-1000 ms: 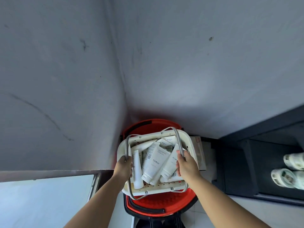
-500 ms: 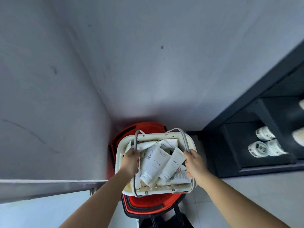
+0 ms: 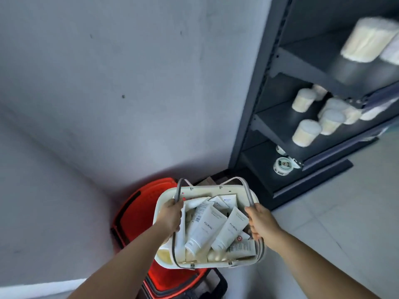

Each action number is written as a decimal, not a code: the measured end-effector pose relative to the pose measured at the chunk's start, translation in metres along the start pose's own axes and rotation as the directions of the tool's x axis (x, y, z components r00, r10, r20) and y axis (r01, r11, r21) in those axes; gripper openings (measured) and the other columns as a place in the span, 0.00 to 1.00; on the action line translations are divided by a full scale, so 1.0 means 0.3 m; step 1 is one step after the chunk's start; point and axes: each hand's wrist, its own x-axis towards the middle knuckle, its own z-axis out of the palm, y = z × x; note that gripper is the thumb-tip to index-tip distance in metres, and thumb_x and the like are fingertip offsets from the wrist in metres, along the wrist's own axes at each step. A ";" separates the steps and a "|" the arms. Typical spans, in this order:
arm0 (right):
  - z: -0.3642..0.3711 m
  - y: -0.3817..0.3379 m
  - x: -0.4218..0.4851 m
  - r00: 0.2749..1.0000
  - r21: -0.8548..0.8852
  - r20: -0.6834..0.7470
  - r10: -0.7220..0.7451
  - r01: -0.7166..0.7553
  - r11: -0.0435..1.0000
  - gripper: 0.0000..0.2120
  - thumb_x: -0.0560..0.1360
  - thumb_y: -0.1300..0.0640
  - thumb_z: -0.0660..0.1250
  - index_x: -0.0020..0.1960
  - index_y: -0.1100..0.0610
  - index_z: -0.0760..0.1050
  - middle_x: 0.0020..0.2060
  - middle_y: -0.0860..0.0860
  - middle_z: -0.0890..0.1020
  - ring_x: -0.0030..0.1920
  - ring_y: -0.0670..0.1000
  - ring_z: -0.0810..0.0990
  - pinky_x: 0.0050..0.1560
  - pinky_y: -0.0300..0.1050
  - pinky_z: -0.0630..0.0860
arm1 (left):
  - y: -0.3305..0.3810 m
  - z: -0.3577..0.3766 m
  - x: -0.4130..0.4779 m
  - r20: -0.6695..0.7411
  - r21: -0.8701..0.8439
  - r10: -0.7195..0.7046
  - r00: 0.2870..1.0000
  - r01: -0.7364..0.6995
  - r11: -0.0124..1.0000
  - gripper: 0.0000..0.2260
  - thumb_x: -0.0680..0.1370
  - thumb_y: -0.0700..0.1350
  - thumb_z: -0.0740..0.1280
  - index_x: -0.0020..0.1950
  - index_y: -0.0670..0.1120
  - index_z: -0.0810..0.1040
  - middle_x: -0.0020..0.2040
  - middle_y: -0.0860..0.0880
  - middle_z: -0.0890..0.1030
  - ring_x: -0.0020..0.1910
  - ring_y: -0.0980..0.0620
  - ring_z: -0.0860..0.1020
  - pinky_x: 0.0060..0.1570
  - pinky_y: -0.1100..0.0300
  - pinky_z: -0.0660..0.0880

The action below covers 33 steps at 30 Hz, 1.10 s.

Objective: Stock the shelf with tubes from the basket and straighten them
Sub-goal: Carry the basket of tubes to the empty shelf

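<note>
Over red bin [image 3: 133,212]: left hand [image 3: 170,216], right hand [image 3: 261,223] grip basket [image 3: 207,189] handles [image 3: 178,190]; shelf [image 3: 274,117] edge near.

Tubes [image 3: 205,228] lie piled in the basket [image 3: 207,189], left hand [image 3: 171,216] on its left handle, right hand [image 3: 260,223] on its right. A bin [image 3: 133,214] sits under and left of it. The shelf [image 3: 272,117] stands to the right, jars [image 3: 306,133] on it.

Cream basket [image 3: 207,189], grey handles [image 3: 178,190]; white tubes [image 3: 204,228]; red basket [image 3: 138,203]; dark shelf [image 3: 302,67]; grey wall [image 3: 108,83].
</note>
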 end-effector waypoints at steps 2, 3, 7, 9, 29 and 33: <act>-0.107 0.042 -0.022 1.000 0.032 -0.029 -0.005 0.005 0.999 0.08 0.79 0.57 0.59 0.41 0.56 0.67 0.24 0.48 0.63 0.22 0.47 0.59 0.24 0.39 0.57 | 0.036 0.093 -0.037 0.042 0.026 0.007 0.999 -0.008 1.000 0.08 0.82 0.45 0.59 0.47 0.43 0.73 0.26 0.49 0.62 0.22 0.53 0.59 0.24 0.65 0.55; -0.162 0.065 -0.033 0.999 0.046 -0.047 -0.006 0.008 0.999 0.07 0.79 0.57 0.59 0.41 0.56 0.67 0.24 0.48 0.63 0.22 0.47 0.59 0.24 0.39 0.57 | 0.051 0.143 -0.058 0.063 0.037 0.011 0.998 -0.014 0.999 0.08 0.82 0.45 0.59 0.45 0.44 0.72 0.26 0.50 0.61 0.22 0.53 0.58 0.24 0.65 0.54; -0.378 0.134 -0.087 0.989 0.087 -0.144 -0.016 0.029 0.996 0.08 0.79 0.58 0.58 0.41 0.57 0.68 0.24 0.49 0.65 0.21 0.47 0.60 0.25 0.39 0.58 | 0.090 0.355 -0.155 0.129 0.050 0.044 0.991 -0.051 0.997 0.10 0.82 0.46 0.59 0.42 0.49 0.72 0.28 0.51 0.59 0.21 0.55 0.57 0.23 0.66 0.54; -0.493 0.165 -0.122 0.983 0.110 -0.185 -0.003 0.024 0.994 0.08 0.78 0.59 0.57 0.41 0.57 0.68 0.24 0.49 0.64 0.21 0.48 0.60 0.25 0.39 0.58 | 0.098 0.473 -0.208 0.156 0.052 0.048 0.987 -0.057 0.997 0.11 0.83 0.45 0.59 0.40 0.50 0.70 0.28 0.51 0.60 0.21 0.55 0.58 0.22 0.66 0.54; -1.470 0.514 -0.376 0.837 0.332 -0.519 0.172 0.012 0.943 0.11 0.76 0.63 0.57 0.35 0.58 0.67 0.24 0.53 0.65 0.19 0.50 0.61 0.25 0.39 0.58 | 0.220 1.546 -0.554 0.454 0.284 0.048 0.890 -0.196 0.939 0.14 0.82 0.41 0.59 0.36 0.45 0.67 0.24 0.50 0.64 0.14 0.57 0.62 0.18 0.71 0.58; -1.574 0.534 -0.363 0.801 0.421 -0.552 0.232 0.028 0.907 0.10 0.76 0.62 0.58 0.36 0.58 0.68 0.23 0.53 0.65 0.19 0.49 0.61 0.24 0.39 0.59 | 0.272 1.711 -0.538 0.517 0.309 0.026 0.855 -0.215 0.926 0.15 0.83 0.41 0.58 0.36 0.46 0.67 0.24 0.50 0.63 0.13 0.58 0.61 0.16 0.72 0.58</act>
